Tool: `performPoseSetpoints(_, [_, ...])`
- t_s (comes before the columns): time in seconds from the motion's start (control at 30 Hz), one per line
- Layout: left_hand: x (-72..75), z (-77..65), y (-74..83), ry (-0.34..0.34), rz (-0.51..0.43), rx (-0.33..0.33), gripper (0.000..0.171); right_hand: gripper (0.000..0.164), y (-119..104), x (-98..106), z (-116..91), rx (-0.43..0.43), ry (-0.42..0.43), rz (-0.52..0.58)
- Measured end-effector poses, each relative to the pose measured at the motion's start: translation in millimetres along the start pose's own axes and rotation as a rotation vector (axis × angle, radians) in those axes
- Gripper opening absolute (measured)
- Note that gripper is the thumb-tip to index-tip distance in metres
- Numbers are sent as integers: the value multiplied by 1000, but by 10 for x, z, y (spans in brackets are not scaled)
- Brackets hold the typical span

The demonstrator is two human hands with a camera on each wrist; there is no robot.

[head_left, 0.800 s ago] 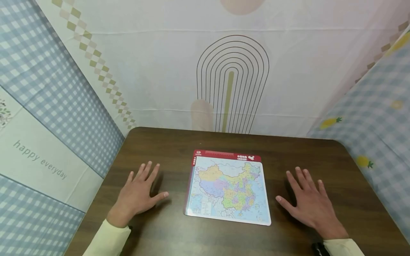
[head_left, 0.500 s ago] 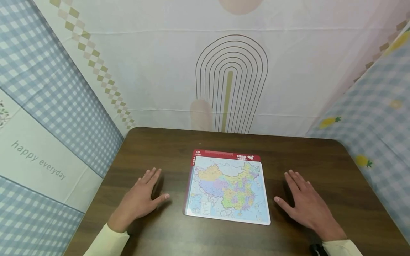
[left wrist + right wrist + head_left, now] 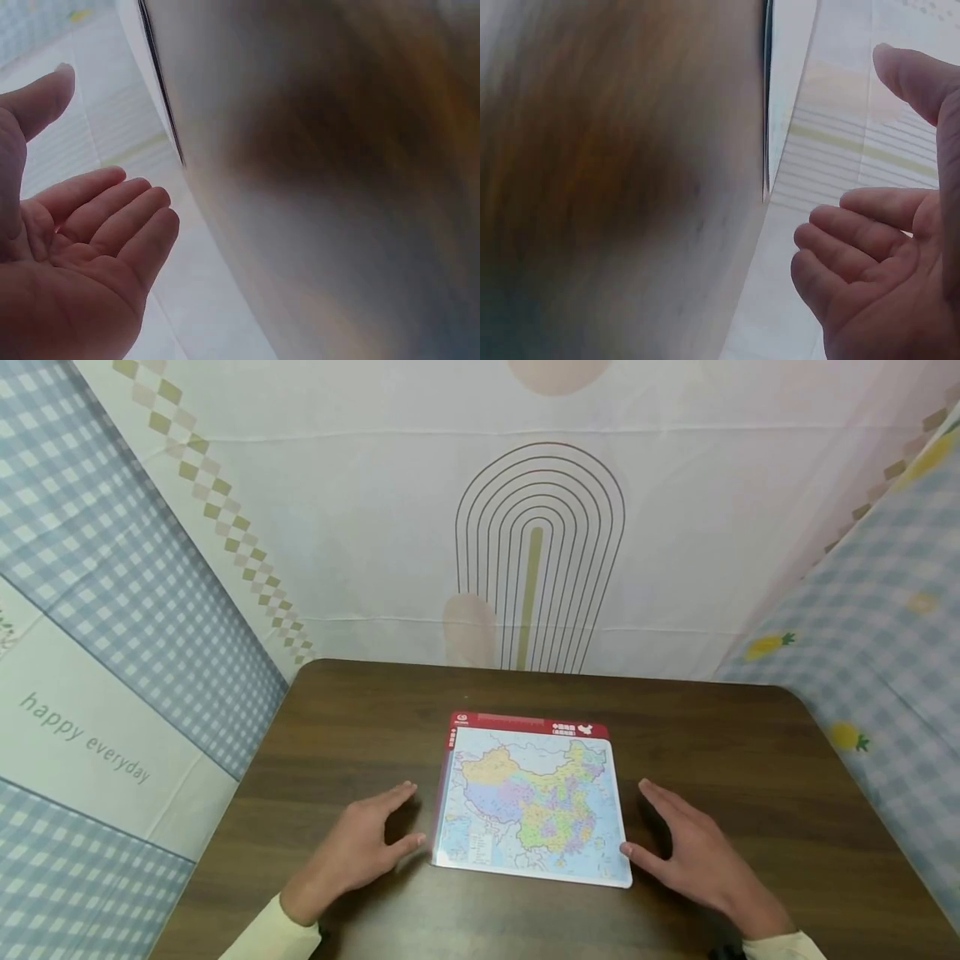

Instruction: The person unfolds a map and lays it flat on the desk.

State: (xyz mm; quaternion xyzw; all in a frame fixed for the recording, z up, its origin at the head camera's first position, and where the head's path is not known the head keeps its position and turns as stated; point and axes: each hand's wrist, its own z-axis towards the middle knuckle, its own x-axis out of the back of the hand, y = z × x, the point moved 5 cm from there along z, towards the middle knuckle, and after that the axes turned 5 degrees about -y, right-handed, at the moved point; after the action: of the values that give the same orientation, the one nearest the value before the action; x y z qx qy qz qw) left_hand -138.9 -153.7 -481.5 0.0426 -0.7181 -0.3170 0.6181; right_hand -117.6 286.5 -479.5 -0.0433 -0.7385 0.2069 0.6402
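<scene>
A flat map of China (image 3: 532,802) with a red top band lies on the brown table, between my two hands. My left hand (image 3: 356,843) is just off its left edge, thumb and fingers extended and spread apart, holding nothing. On the other side is my right hand (image 3: 693,856); its thumb tip meets or overlaps the map's right edge in the head view, and whether it touches cannot be told. In the left wrist view the palm and fingers (image 3: 127,225) face the map's thin edge (image 3: 161,82). The right wrist view likewise has relaxed fingers (image 3: 855,240) beside that edge.
The wood-grain table (image 3: 525,927) has rounded far corners. Behind it hangs a pale cloth (image 3: 360,527) with an arch pattern. Blue checked cloths flank both sides, the left one (image 3: 135,527) reading "happy everyday" and the right one (image 3: 885,652) printed with pineapples.
Both hands have moved inward toward the map's sides and turned, so palms face each other. Their fingers, spread earlier, have come together. The map stays in place.
</scene>
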Motion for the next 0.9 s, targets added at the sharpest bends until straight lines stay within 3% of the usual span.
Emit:
performPoseSetpoints(0.2, [-124, 64, 167, -56, -56, -50, 67, 94, -138, -96, -20, 63, 11, 69])
performPoseSetpoints(0.47, [-244, 141, 336, -101, 3, -135, 69, 90, -361, -254, -71, 89, -17, 67])
performPoseSetpoints(0.67, [-303, 158, 393, -159, -5, -111, 67, 90, -447, -329, -134, 106, 19, 54])
performPoseSetpoints(0.9, [-344, 170, 441, -178, 21, -112, 62, 84, -471, -348, -138, 86, -27, 53])
